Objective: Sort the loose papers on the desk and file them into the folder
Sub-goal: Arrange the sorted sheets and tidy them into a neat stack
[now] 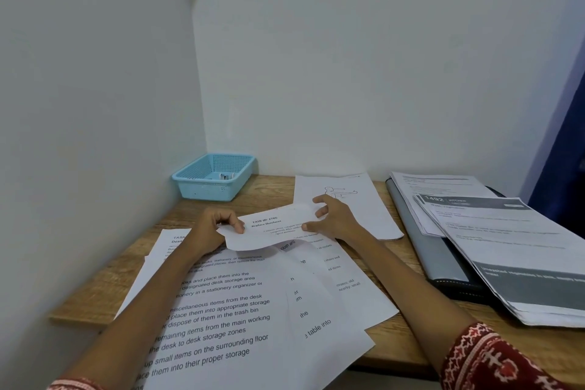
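Observation:
Both hands hold one printed sheet point(272, 226), headed "Replace Shoelaces", lifted slightly above the desk. My left hand point(215, 225) pinches its left edge. My right hand point(332, 215) grips its right end, thumb under and fingers spread over the top. Beneath it lie several overlapping loose papers point(240, 310) with large print, spilling over the front edge. Another sheet with a line drawing point(364, 199) lies further back. A dark grey folder point(433, 250) sits at the right, open, with a stack of printed pages point(512, 250) on it.
A light blue plastic basket point(215, 177) stands in the back left corner against the walls. The wooden desk point(126, 263) is narrow, with walls to the left and behind. A dark blue surface borders the far right.

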Demonstrator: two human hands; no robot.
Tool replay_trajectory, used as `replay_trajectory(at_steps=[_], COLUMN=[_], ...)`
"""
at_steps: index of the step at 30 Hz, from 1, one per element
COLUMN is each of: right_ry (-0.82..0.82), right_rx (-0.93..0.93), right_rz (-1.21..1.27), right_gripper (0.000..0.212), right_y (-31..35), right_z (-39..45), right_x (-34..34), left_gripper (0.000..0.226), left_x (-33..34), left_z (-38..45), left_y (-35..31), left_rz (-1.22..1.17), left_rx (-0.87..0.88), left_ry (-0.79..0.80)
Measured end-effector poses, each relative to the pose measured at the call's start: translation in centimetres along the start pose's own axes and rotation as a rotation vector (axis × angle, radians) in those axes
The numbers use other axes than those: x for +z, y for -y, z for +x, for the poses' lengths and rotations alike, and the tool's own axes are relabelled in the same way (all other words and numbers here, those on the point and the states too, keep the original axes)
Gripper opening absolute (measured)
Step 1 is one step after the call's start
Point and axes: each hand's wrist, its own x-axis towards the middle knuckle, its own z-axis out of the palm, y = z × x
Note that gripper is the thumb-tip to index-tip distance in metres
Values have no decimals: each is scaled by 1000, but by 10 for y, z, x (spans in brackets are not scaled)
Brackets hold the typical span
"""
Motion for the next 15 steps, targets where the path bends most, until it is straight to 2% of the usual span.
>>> replay_trajectory(at_steps=[4, 7, 15], right_ry=[-95, -107, -71], right_rx=[26, 66, 166], right_rz=[174, 330, 530], right_gripper=[42, 23, 16], right_y=[-1, -1, 1], right_z=[0, -1, -5], right_x=[0, -2, -11], left_gripper=[62, 63, 61], left_x=[0, 0, 1], left_z=[0, 0, 1], left_y=[1, 1, 2], left_rz=[-5, -8, 4], left_rx=[-13, -18, -38], left_ry=[-3, -8, -1])
